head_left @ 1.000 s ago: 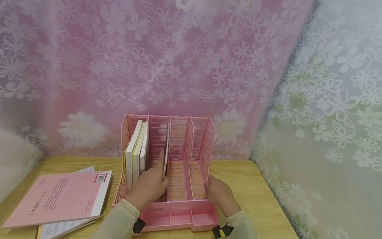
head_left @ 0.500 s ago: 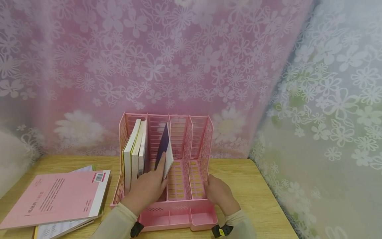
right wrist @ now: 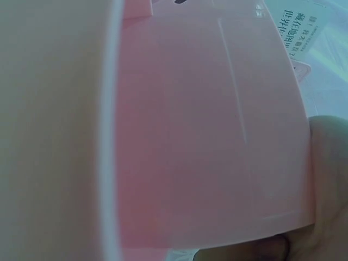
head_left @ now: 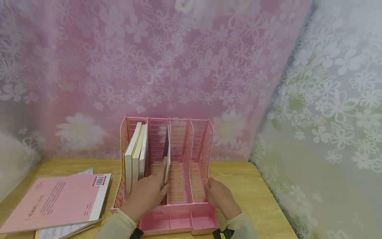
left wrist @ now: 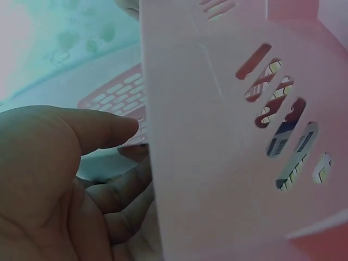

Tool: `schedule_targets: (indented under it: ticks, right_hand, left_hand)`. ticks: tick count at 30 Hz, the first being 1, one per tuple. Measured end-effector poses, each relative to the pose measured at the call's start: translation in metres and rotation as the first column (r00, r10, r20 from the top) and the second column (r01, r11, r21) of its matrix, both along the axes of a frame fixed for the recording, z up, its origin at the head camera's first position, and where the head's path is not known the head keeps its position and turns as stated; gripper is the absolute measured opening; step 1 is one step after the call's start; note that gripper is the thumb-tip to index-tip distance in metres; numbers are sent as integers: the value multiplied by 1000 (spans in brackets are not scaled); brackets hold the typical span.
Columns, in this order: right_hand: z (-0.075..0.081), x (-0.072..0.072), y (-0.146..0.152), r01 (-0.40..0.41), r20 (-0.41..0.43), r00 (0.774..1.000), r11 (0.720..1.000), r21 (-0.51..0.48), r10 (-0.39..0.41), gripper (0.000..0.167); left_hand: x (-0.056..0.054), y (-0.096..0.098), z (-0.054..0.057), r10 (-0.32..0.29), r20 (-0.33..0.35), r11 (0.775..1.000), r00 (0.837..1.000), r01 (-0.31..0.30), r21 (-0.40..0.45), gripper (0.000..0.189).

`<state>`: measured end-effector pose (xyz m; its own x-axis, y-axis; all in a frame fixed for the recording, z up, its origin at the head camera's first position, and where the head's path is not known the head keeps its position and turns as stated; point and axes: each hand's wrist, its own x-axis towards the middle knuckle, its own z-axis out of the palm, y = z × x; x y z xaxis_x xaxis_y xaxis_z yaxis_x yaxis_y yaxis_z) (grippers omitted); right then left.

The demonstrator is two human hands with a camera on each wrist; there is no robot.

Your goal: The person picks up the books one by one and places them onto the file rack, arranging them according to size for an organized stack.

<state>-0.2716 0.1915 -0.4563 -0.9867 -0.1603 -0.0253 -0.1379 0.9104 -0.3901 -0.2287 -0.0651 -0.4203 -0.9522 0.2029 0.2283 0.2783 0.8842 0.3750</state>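
Observation:
A pink desktop book rack (head_left: 182, 207) with upright dividers and small front trays stands on the table. My left hand (head_left: 146, 194) reaches into its second compartment from the left. It holds a thin book (head_left: 169, 156) with a dark cover, index finger straight along one side and thumb near the other. That book stands nearly upright beside the divider. In the left wrist view, the rack's front wall (left wrist: 190, 136) hides the fingertips of my left hand (left wrist: 49, 168). My right hand (head_left: 221, 196) grips the front of the rack's right side wall; its fingertips are partly hidden.
Several thick books (head_left: 135, 159) lean in the leftmost compartment. Left of the rack, a pink book (head_left: 64, 200) lies on other books (head_left: 61, 231) on the wooden table (head_left: 253, 199). A flowered curtain (head_left: 191, 59) hangs close behind, another (head_left: 334, 132) at the right.
Half a second ago the thin book was tilted with its dark cover showing; now it is swung back nearly upright beside the divider. My right hand keeps its grip on the rack.

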Motion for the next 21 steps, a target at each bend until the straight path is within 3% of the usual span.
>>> schedule_targets:
  ticks: [7,11,15,21]
  right_hand:
    - [-7,7,8,-17,10,1000,1000,13,17,22]
    - [-11,9,8,-30,11,999,999,-17,30,23]
    - [-11,7,6,-31,-19,999,999,-8,31,23]
    - [-5,0,2,-16,-51,999,999,29,17,21]
  left_hand:
    - [10,1,-4,-19,59,996,998,14,86,92]
    - [17,-2,-2,-17,46,995,999,12,101,92]
    - [27,-11,15,-15,48,988,999,7,156,80]
    - [49,-42,53,-3,78,983,997,-11,184,10]
